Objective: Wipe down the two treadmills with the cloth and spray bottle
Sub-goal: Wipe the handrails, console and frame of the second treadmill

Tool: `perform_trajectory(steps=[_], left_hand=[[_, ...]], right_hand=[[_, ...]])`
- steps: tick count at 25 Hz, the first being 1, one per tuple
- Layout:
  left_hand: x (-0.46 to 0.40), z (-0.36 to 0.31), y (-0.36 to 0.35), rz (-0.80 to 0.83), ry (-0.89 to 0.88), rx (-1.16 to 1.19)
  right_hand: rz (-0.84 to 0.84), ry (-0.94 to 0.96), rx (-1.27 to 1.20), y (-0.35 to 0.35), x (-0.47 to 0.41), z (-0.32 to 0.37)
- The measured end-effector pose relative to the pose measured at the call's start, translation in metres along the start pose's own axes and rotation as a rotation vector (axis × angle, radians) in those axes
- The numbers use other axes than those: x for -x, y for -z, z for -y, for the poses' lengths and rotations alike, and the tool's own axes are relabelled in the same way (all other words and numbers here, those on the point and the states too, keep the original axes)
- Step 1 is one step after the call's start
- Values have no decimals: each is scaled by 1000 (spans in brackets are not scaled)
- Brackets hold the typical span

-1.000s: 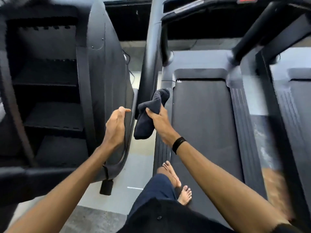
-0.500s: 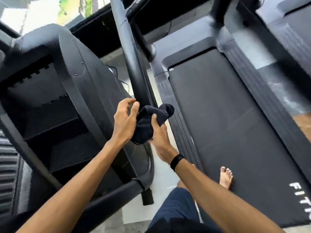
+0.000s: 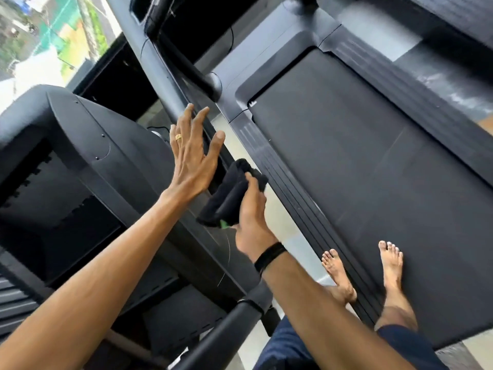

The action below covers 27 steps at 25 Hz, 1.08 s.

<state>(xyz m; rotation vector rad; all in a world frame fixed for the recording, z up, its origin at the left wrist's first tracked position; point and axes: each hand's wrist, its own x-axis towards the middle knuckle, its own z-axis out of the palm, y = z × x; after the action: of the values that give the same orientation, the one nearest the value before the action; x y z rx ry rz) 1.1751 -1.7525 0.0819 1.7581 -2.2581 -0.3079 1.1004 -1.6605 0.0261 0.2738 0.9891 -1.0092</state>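
Note:
My right hand is shut on a dark folded cloth, held beside the treadmill's grey upright post, low near its base. My left hand is open with fingers spread, raised just left of the cloth and close to the post, holding nothing. The treadmill's black belt stretches to the right, and my bare feet stand on its near end and side rail. A second treadmill shows at the top right. No spray bottle is in view.
A large black stair-type machine fills the left, its side panel close under my left arm. A black handrail crosses low in front of me. A strip of pale floor runs between the machines. A window is at top left.
My left hand has let go of the cloth and spread open, moving up toward the post. My right hand keeps the cloth. The view has tilted and swung left.

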Motion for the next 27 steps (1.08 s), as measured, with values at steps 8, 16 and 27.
perform_trajectory(steps=[8,16,27], left_hand=[[-11,12,-17,4,-188,28],[-15,2,-30,-179,210,434],[-16,-9,-28,-193,234,294]], right_hand=[[33,-115,29,-2,-42,17],[468,391,574,-24,-35,61],[137,40,938,-12,-43,69]])
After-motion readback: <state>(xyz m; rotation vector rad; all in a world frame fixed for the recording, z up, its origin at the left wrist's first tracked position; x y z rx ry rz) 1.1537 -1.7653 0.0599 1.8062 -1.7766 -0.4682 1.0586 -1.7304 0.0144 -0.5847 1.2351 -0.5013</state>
